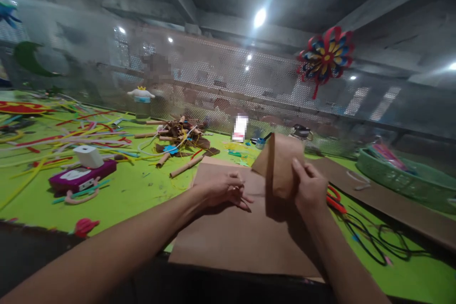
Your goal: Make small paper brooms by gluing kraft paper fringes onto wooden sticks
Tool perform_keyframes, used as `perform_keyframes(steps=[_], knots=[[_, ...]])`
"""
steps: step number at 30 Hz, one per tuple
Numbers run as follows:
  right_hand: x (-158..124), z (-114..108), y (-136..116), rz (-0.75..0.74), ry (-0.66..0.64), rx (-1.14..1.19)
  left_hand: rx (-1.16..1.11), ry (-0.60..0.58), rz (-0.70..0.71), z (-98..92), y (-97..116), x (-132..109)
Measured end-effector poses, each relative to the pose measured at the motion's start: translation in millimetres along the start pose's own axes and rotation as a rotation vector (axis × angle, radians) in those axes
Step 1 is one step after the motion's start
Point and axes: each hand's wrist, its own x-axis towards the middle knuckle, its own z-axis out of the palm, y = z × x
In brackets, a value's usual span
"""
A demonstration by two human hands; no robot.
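Note:
Raised over the sheet, my right hand (311, 185) pinches a curled strip of brown kraft paper (287, 164) between thumb and fingers. The strip bends over at the top and one end points left. Large brown paper (245, 242) lies flat before me, reaching the table's front edge. Just above its left half hovers my left hand (228, 191), a ring on one finger. Its fingers are loosely bent and apart, with nothing visible in them. Red-handled scissors (335, 199) lie right of my right hand, partly hidden by it.
Rolled brown paper tubes (183, 135) are heaped behind the sheet. A purple power strip (83, 175) with a white plug and many coloured pipe cleaners (71, 135) lie left. At right are a brown board (377, 194), black cord (395, 242) and a green basket (409, 185).

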Motion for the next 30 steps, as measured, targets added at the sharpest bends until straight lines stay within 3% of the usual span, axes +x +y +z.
perform_keyframes(steps=[2,7,12,17,22,27,30], knots=[[5,-4,6,0.038,0.068,0.056,-0.006,-0.016,0.008,2.4,-3,2],[-8,4,25,0.049,-0.152,-0.19,0.115,-0.041,0.024,4.4,-6,3],[-15,9,36,0.017,-0.238,-0.274,0.235,-0.038,0.031,4.2,-7,4],[-12,9,34,0.0,-0.281,-0.262,0.218,-0.006,0.011,3.1,-8,4],[-18,14,21,0.027,-0.35,-0.132,0.199,-0.071,-0.008,4.9,-3,1],[-29,17,0,0.232,-0.565,0.145,0.154,-0.079,0.067,7.0,-1,-1],[-40,13,-11,0.427,-0.767,0.21,0.024,-0.048,0.026,7.9,3,-4]])
